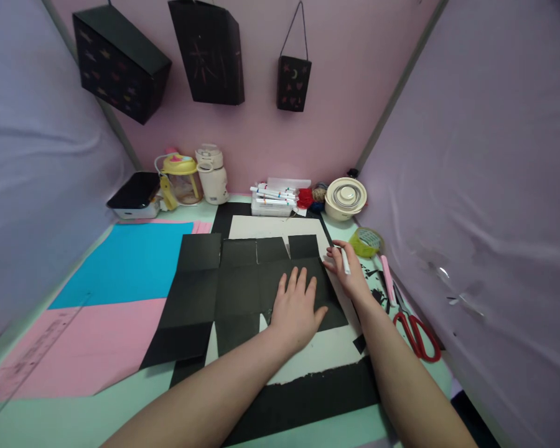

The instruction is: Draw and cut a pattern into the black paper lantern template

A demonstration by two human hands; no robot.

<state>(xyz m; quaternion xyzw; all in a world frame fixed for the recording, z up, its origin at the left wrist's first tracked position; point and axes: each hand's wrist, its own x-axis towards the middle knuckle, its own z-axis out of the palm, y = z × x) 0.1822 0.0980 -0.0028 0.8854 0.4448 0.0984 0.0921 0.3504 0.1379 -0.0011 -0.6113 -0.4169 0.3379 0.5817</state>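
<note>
Creased black cardstock (237, 289); left hand (295, 311) flat atop, fingers spread; right hand (351, 274), two o'clock of left, gripping white marker (346, 261).

Single view, worn on my head — faces forward and down over my forearms (214, 392), which enter along the bottom edge, close to the lens. My left hand (294, 311) falls just below frame centre, my right hand (352, 272) to its right, both at middle range. Table (56, 426) seen obliquely across the lower half; pink wall (261, 140) squarely behind, upper middle — farthest off. Purple cloth (471, 155) flanks both sides.
</note>
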